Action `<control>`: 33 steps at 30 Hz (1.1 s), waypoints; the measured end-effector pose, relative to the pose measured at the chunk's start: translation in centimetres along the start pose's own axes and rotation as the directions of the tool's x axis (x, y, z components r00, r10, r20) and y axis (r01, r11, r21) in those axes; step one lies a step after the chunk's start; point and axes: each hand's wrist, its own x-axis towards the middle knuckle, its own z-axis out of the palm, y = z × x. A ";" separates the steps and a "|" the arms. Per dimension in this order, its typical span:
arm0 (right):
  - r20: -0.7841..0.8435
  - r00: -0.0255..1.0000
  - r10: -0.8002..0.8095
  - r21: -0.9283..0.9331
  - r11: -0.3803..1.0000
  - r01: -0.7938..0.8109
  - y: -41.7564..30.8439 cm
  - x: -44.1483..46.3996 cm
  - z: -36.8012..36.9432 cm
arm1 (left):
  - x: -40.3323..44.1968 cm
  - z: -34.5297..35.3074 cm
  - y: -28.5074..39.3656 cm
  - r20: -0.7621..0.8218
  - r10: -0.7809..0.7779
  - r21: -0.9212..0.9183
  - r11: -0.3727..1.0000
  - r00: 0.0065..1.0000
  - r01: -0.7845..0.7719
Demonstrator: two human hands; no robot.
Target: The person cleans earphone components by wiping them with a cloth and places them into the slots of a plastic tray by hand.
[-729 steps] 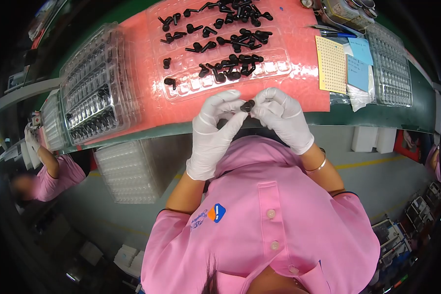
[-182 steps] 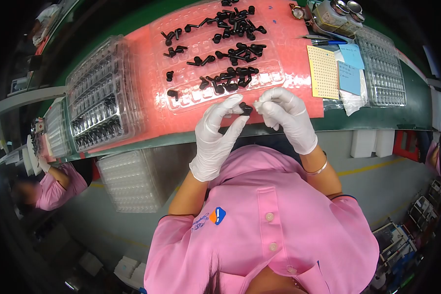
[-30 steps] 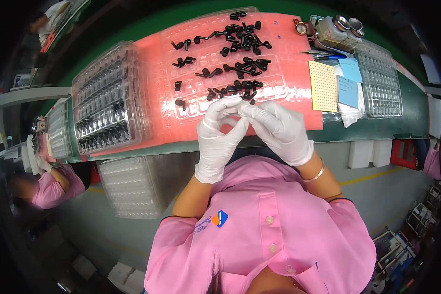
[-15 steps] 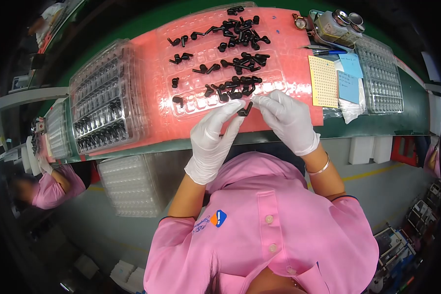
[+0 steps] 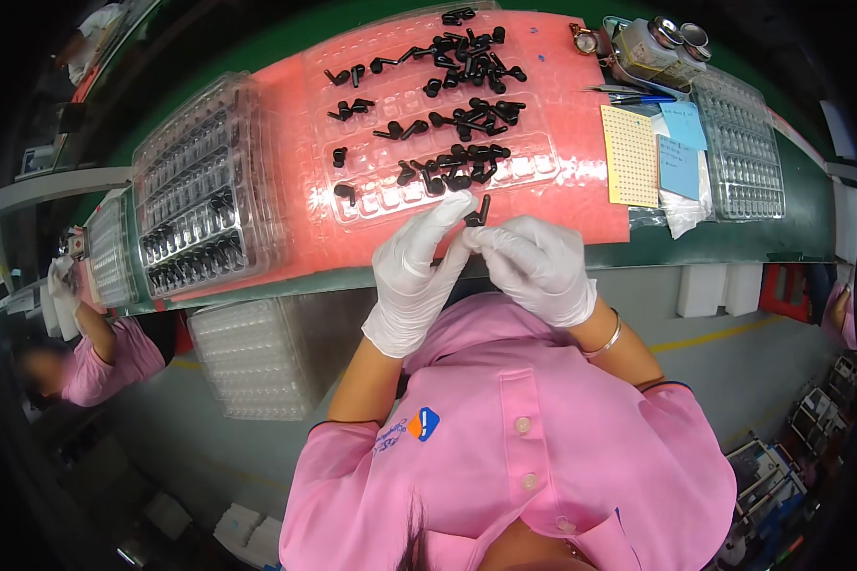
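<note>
A black wireless earbud [image 5: 481,210] with its stem pointing up is pinched between the gloved fingertips of my left hand [image 5: 411,271]. Close against its lower end, my right hand [image 5: 540,269], also in a white glove, has thumb and fingers pressed together. Its fingertips meet those of my left hand, and whatever they pinch is hidden. Just beyond my hands, a clear plastic tray [image 5: 383,202] on the pink mat [image 5: 581,143] carries many loose black earbuds [image 5: 471,62], heaped mostly toward the right.
To the left, stacked clear trays [image 5: 195,190] hold rows of earbuds. Yellow sticker sheet [image 5: 628,157], blue notes [image 5: 679,167], a pen [image 5: 643,100], bottles [image 5: 649,48] and another tray [image 5: 738,152] lie right. A co-worker [image 5: 109,357] sits far left.
My right hand has moved left and down, from beside the earbud's stem to its lower end at my left fingertips. My left hand keeps hold of the earbud. The co-worker's hand has lifted.
</note>
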 end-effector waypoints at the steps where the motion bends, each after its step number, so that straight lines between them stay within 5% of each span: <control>1: 0.011 0.999 0.032 -0.028 0.999 -0.032 0.2 -0.2 -0.4 | -0.1 0.1 -0.1 -0.016 -0.006 -0.005 1.000 1.000 0.006; 7: -0.110 0.988 0.107 0.034 0.994 -0.104 0.8 0.0 -0.8 | 0.0 0.1 0.5 -0.016 -0.094 -0.108 0.990 0.995 0.092; 11: 0.058 0.994 -0.096 -0.122 0.987 0.102 -0.6 0.6 -1.1 | 0.0 0.2 1.3 0.085 -0.234 -0.288 0.925 0.968 0.249; 14: 0.031 0.996 -0.086 -0.087 0.992 0.089 0.2 0.5 -0.9 | -0.2 -0.3 1.5 0.414 -0.609 -0.647 0.326 0.676 0.690; 19: -0.051 0.992 0.115 -0.115 0.986 -0.120 1.8 0.6 -1.0 | -0.5 -0.3 0.7 0.535 -0.568 -0.693 0.128 0.625 0.710; 23: -0.123 0.985 0.120 0.167 0.981 -0.099 1.1 0.8 -1.5 | -0.5 0.4 0.6 0.499 -0.578 -0.716 0.146 0.646 0.683; 27: -0.025 0.970 0.241 0.134 0.963 -0.236 1.1 0.7 -1.2 | -0.6 0.4 0.6 0.536 -0.557 -0.725 0.081 0.634 0.683; 30: 0.022 0.920 0.391 0.317 0.870 -0.378 1.0 0.9 -1.7 | -0.7 0.2 0.7 0.559 -0.564 -0.736 0.000 0.608 0.677; 33: 0.060 0.926 0.372 0.406 0.838 -0.364 1.4 0.4 -1.2 | -1.0 0.3 0.3 0.566 -0.512 -0.751 0.004 0.646 0.660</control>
